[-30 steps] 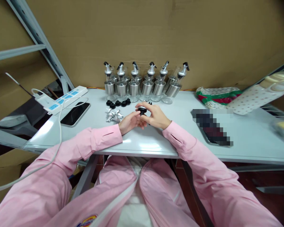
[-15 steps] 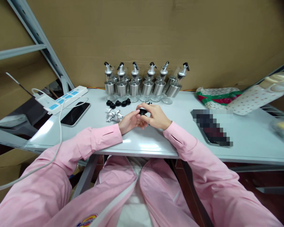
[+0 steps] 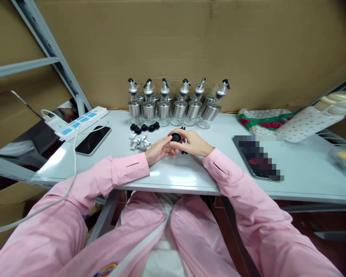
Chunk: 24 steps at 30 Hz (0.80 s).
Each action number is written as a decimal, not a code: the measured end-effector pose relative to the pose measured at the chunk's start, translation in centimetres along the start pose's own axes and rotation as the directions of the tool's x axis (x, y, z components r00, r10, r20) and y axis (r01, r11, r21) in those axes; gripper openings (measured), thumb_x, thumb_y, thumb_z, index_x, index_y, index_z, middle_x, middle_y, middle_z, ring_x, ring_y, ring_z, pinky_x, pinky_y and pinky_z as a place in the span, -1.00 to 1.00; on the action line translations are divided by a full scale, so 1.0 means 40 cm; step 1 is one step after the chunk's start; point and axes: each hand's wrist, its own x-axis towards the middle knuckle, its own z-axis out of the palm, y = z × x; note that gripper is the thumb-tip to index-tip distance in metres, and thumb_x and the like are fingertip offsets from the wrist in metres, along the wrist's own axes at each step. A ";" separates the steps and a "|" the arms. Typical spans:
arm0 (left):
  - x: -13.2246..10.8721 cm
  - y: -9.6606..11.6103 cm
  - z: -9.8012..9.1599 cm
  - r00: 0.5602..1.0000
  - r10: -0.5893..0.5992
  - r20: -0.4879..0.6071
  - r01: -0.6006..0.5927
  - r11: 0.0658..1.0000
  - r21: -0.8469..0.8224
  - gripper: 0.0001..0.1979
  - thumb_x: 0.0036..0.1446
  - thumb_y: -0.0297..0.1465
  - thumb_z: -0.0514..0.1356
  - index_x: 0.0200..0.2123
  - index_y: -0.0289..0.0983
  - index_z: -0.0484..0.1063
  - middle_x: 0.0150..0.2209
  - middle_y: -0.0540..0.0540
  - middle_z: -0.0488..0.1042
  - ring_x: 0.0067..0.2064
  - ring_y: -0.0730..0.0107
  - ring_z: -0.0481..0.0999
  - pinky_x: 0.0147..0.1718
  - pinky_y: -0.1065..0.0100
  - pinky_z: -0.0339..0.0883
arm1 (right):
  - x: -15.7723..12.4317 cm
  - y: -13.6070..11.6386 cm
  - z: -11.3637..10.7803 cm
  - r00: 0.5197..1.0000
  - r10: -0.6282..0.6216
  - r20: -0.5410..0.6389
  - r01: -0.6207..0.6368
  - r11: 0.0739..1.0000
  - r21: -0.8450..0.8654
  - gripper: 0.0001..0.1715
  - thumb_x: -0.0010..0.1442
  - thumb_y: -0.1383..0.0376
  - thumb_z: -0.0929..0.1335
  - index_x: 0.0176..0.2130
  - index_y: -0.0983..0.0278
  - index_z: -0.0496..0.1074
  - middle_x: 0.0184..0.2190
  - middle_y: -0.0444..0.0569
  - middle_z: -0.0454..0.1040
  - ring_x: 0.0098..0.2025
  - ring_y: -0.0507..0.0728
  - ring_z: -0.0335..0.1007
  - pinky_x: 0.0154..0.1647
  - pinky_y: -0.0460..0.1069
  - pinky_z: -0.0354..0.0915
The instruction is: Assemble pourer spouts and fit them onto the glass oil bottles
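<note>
A round black stopper (image 3: 176, 137) with a silver rim is between my hands, its round face turned up toward me. My right hand (image 3: 196, 143) pinches it between thumb and fingers. My left hand (image 3: 160, 150) is closed against its left side, fingertips on the edge. Small black parts (image 3: 184, 152) lie on the table, partly hidden by my right hand. Left of my hands is a pile of silver pourer heads (image 3: 140, 142). Several black stoppers (image 3: 144, 127) lie just behind that pile.
Glass-and-steel bottles (image 3: 164, 110) stand in rows at the back, the front ones topped with pourers. A power strip (image 3: 83, 121) and a phone (image 3: 93, 140) lie left. To the right are a dark, blurred-out device (image 3: 245, 154), a patterned cloth (image 3: 265, 115) and a dotted roll (image 3: 302, 121).
The stopper has tipped from side-on to showing its round face. My right hand has shifted slightly right, uncovering more of the small black parts.
</note>
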 end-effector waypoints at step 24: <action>-0.006 0.012 0.004 0.997 0.022 0.071 -0.029 0.994 0.102 -0.74 -0.10 -0.30 0.15 -0.44 -0.42 0.43 -0.42 -0.17 0.49 -0.43 0.43 0.40 -0.45 0.38 0.30 | 0.001 -0.020 -0.007 0.973 0.106 0.203 -0.190 0.868 0.460 -0.52 -0.07 0.39 0.17 -0.13 0.41 0.37 -0.72 -0.22 0.32 -0.70 -0.05 0.14 -0.68 -0.14 0.14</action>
